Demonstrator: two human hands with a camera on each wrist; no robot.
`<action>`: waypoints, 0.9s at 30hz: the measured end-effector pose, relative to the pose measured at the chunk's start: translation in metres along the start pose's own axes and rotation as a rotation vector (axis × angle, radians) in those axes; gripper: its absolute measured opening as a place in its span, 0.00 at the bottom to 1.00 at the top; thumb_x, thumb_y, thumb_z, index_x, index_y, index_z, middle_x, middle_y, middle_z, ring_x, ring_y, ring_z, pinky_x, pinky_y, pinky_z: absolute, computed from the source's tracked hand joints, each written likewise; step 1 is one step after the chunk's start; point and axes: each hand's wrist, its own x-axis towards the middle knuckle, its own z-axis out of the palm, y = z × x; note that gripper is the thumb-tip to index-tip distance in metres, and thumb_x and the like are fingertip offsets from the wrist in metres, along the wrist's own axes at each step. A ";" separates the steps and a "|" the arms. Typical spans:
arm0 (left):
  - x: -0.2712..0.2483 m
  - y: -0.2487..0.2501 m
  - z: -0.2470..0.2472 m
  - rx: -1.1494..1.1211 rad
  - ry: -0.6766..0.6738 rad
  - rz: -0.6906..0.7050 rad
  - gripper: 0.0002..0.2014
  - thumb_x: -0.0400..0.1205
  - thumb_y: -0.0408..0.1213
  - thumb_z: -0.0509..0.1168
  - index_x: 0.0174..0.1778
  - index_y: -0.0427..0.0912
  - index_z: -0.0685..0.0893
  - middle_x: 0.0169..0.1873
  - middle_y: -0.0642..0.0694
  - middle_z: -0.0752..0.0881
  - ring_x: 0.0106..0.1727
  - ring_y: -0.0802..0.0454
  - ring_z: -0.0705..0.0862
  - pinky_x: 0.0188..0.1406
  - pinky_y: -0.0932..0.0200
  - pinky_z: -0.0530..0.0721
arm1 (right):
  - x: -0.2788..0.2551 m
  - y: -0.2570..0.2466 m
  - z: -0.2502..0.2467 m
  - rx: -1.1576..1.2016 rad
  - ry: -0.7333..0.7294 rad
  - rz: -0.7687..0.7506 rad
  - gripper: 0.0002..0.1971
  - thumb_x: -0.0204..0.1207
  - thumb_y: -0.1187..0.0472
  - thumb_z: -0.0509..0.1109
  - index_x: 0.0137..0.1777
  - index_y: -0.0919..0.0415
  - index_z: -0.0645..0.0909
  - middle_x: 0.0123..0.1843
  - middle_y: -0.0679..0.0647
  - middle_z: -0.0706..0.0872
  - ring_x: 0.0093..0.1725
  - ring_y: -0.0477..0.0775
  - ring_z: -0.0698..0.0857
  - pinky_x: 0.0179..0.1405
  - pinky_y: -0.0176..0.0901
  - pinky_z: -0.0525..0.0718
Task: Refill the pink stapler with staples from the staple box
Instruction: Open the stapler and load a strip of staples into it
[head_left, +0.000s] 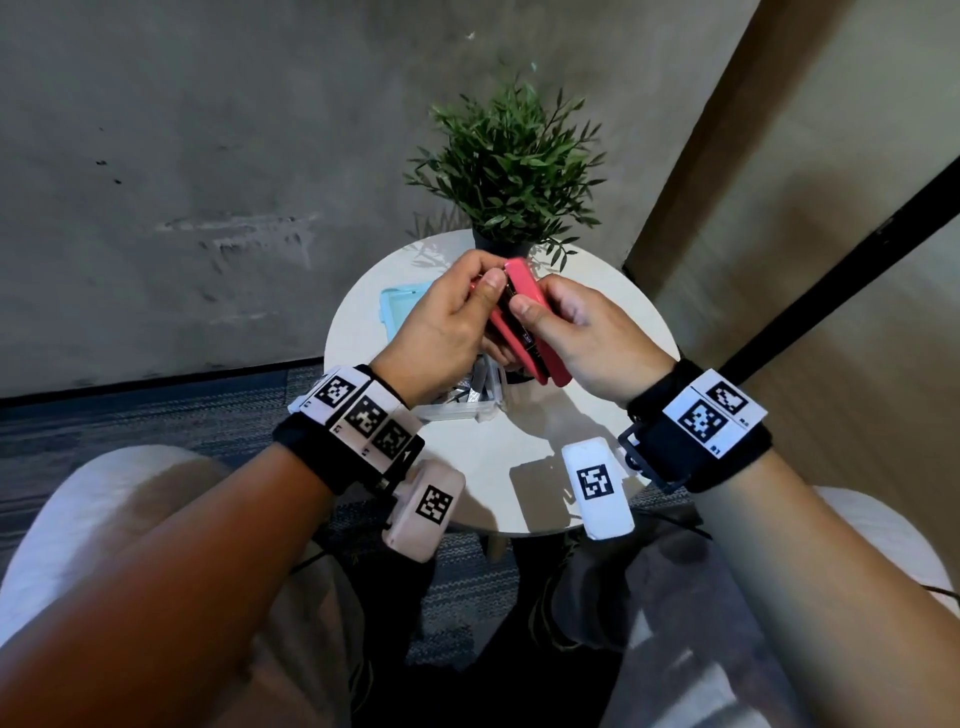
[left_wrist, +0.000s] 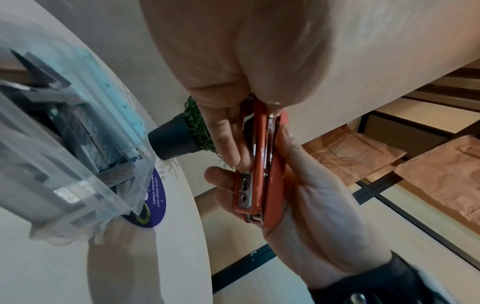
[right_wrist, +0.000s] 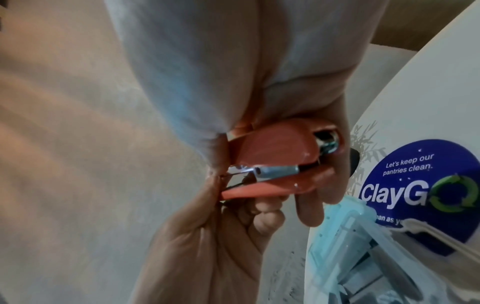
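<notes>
The pink stapler (head_left: 525, 289) is held above the round white table (head_left: 587, 291), partly hinged open, with its metal magazine (right_wrist: 275, 171) showing between the pink cover and base. My right hand (head_left: 525, 313) grips the stapler's body from the right, thumb on its edge. My left hand (head_left: 491, 285) pinches the stapler's front end from the left. In the left wrist view the stapler (left_wrist: 259, 164) stands on end between my left hand's fingers (left_wrist: 226, 135) and my right hand's palm (left_wrist: 319, 209). The clear staple box (head_left: 470, 402) sits on the table under my hands, with staple strips inside (left_wrist: 85, 144).
A light blue lid (head_left: 402, 306) lies at the table's left side. A potted green plant (head_left: 511, 171) stands at the far edge. A round blue sticker (right_wrist: 415, 181) is on the tabletop beside the box. My knees are under the near edge.
</notes>
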 end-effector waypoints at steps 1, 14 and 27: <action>0.000 0.000 0.000 0.008 0.002 0.006 0.08 0.91 0.35 0.51 0.58 0.39 0.75 0.34 0.36 0.84 0.27 0.47 0.87 0.27 0.52 0.88 | -0.001 -0.001 0.001 0.005 0.002 -0.011 0.11 0.87 0.50 0.65 0.49 0.56 0.80 0.41 0.50 0.86 0.37 0.46 0.83 0.37 0.39 0.79; 0.003 0.005 -0.017 -0.159 0.221 0.032 0.12 0.92 0.39 0.50 0.61 0.38 0.76 0.48 0.32 0.85 0.40 0.43 0.90 0.37 0.52 0.92 | 0.005 -0.003 -0.037 0.684 0.216 0.196 0.10 0.80 0.58 0.69 0.54 0.64 0.84 0.49 0.62 0.92 0.47 0.58 0.90 0.56 0.56 0.89; 0.004 0.003 -0.029 -0.247 0.185 0.043 0.12 0.92 0.38 0.50 0.64 0.42 0.77 0.56 0.29 0.84 0.50 0.42 0.89 0.48 0.51 0.91 | -0.003 0.017 -0.029 -0.164 -0.023 0.112 0.17 0.85 0.42 0.62 0.51 0.51 0.86 0.48 0.48 0.92 0.50 0.49 0.86 0.50 0.48 0.80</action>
